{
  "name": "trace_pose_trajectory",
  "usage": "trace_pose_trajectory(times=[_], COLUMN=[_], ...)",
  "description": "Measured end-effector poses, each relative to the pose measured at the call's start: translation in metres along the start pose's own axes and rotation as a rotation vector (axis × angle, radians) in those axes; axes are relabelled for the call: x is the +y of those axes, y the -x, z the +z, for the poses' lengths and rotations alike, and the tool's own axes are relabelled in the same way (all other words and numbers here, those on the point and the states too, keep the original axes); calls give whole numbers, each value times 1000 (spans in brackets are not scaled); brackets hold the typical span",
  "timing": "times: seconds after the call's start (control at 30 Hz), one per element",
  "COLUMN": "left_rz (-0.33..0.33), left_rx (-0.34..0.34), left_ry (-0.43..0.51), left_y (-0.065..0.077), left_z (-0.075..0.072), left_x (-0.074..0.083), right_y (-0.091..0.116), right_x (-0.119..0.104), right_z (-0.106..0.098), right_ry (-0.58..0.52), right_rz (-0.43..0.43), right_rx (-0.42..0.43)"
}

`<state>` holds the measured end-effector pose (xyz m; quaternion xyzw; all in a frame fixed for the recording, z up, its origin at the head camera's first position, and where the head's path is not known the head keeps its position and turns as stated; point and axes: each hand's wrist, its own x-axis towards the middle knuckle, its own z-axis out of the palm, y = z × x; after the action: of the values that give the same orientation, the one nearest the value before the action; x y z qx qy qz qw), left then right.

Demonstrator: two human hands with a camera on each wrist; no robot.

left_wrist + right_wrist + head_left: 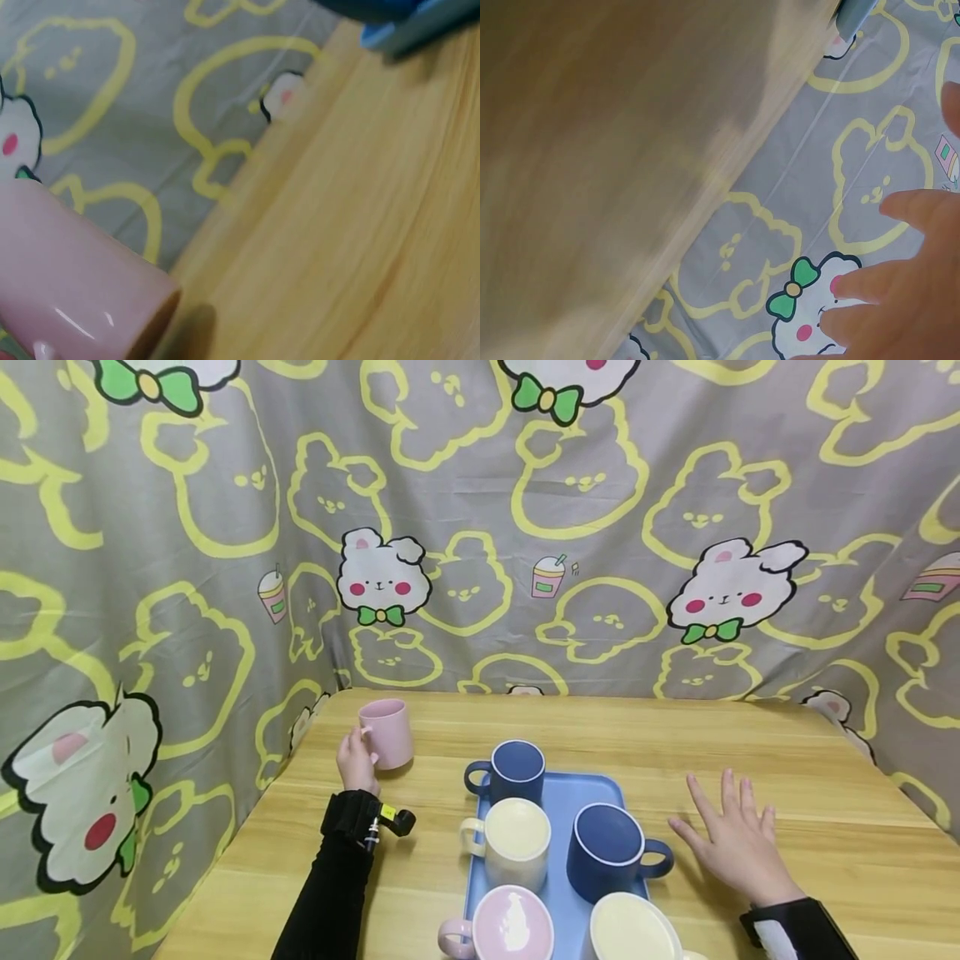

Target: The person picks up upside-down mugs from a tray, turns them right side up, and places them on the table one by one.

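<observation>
My left hand (357, 763) grips the handle of a pink mug (387, 735) near the table's far left corner. In the left wrist view that mug (75, 270) is tilted, its base just above the wood with a shadow beside it. To the right of the tray, my right hand (738, 842) hovers with fingers spread, holding nothing; its fingers (919, 281) show in the right wrist view. A blue tray (562, 793) carries two dark blue mugs (517, 768) (606, 847), two cream mugs (517, 839) (633, 931) and a pink mug (513, 927).
The wooden table (435, 827) runs back to a grey curtain (465, 510) with yellow outlines and white bunny faces. Curtain also hangs along the left and right sides. Mug handles stick out over both long edges of the tray.
</observation>
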<state>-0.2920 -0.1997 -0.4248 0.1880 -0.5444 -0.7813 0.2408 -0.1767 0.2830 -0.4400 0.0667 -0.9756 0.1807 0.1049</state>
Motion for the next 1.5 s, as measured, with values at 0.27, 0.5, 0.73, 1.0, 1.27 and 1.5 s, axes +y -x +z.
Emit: trace_pose_trajectory(times=[0.27, 0.5, 0.73, 1.0, 1.27, 1.5], left_rz=[32, 80, 119, 103, 150, 154], left_rx=[-35, -128, -87, -62, -19, 11], left_ry=[-71, -163, -161, -199, -322, -335], left_y=[-13, -21, -26, -26, -27, -27], left_z=[-5, -10, -21, -20, -18, -18], left_x=[-11, -17, -21, -18, -22, -25], right_y=[1, 0, -1, -1, -1, 0], right_x=[-2, -4, -4, -4, -5, -2], right_z=[0, -2, -3, -9, -13, -7], right_ry=[-10, -11, -7, -16, -30, -34], right_rz=[11, 26, 18, 26, 50, 43], right_rx=[-15, -50, -47, -37, -61, -52])
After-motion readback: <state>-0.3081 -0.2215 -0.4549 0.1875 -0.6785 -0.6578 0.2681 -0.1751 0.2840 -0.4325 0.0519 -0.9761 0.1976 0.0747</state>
